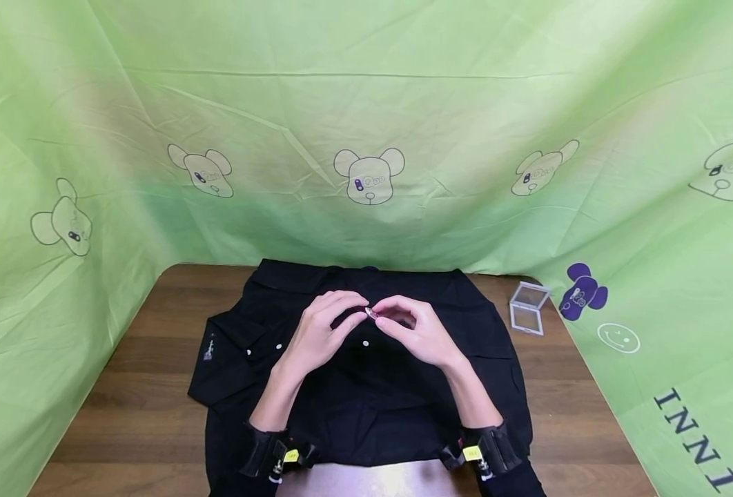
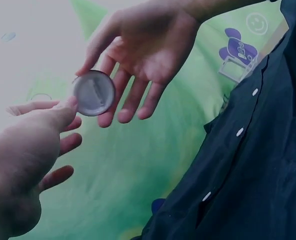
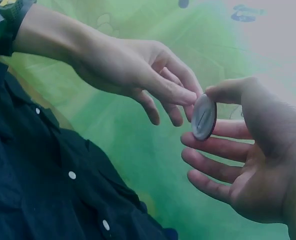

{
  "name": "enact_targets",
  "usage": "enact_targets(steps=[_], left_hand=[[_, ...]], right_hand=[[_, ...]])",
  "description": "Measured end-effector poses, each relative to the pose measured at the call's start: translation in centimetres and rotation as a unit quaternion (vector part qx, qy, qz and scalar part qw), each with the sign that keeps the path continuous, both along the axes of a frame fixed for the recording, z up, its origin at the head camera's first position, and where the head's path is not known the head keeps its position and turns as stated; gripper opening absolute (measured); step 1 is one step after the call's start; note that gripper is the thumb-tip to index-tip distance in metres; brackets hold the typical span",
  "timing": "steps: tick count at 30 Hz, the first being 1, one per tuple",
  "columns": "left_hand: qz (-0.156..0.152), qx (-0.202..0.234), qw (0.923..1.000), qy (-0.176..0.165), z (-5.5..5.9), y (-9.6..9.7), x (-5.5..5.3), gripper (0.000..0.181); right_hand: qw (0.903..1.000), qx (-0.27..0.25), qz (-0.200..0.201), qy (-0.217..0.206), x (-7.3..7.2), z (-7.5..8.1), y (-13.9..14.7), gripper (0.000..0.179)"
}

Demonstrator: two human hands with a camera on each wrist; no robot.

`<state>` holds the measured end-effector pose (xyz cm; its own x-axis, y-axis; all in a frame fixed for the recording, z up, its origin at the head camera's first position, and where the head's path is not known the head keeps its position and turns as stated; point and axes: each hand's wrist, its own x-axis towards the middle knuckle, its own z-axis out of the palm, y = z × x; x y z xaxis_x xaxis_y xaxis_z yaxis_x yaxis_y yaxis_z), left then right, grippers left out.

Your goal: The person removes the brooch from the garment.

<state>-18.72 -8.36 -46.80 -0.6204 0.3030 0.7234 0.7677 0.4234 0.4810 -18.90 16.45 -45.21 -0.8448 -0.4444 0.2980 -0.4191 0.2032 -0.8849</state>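
Between my two hands, above a black shirt (image 1: 416, 393), is a small round pin badge (image 1: 371, 313). Its silvery back, with a pin across it, shows in the left wrist view (image 2: 94, 93) and the right wrist view (image 3: 204, 117). My left hand (image 1: 326, 328) pinches one edge with thumb and index finger. From the opposite side, my right hand (image 1: 421, 331) holds the rim between thumb and fingers. The shirt lies spread on the table, with white buttons down its front and one sleeve folded in at the left. The badge's front face is hidden in both wrist views.
An open, clear square case (image 1: 528, 307) lies at the table's right, near the back edge. Brown wooden tabletop (image 1: 130, 393) shows on both sides of the shirt. Green printed cloth (image 1: 366, 235) hangs behind the table and at both sides.
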Motion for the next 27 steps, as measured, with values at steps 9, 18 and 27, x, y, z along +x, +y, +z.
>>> enact_targets(steps=[9,18,27], left_hand=[[0.03,-0.077,0.9942,-0.07,-0.3,-0.2,-0.3,0.041],[0.05,-0.141,0.9839,-0.098,-1.4,0.3,-0.8,0.051],[0.045,-0.185,0.9763,-0.102,-2.6,1.1,-1.2,0.059]], right_hand=[[0.995,0.055,-0.069,0.047,-0.1,-1.2,0.5,0.024],[0.9711,0.139,-0.119,0.153,0.1,-2.7,1.8,0.032],[0.9519,0.178,-0.133,0.212,0.2,-4.2,3.4,0.036]])
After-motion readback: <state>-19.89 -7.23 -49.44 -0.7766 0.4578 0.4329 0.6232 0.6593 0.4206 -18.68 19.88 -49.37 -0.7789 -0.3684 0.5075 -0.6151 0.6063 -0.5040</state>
